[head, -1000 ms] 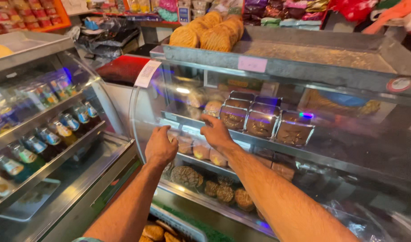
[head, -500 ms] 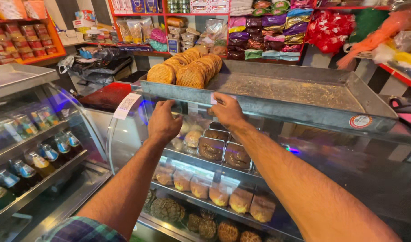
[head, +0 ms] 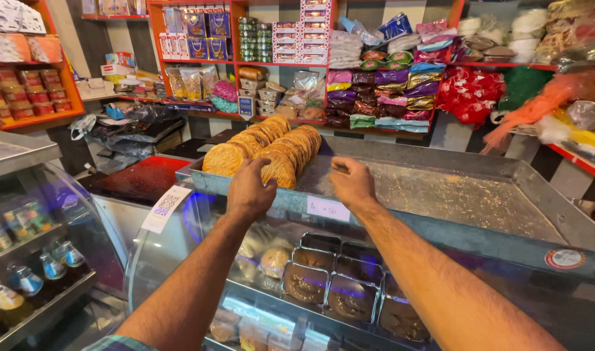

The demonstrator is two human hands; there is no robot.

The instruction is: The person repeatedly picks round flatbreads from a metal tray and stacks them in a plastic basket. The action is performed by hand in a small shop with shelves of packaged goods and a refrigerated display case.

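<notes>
I see two rows of round golden biscuits standing on edge in the left end of a long grey metal tray, which sits on top of a curved glass display case. My left hand is at the near rim of the tray, right against the front biscuit of the nearer row; the fingers curl forward over it, but I cannot tell whether they actually grip it. My right hand is just beside, over the tray's near edge, fingers bent downward and loosely spread, holding nothing that I can see. The rest of the tray floor is scattered with crumbs.

A small pale label is stuck on the tray's front wall below my right hand, and a white tag with a square code hangs at the left corner. Inside the case, below the tray, dark cakes in clear tubs sit in a row. To the left, a second glass cabinet holds small bottles. Behind the tray, red shelves are packed with boxes and bright packets.
</notes>
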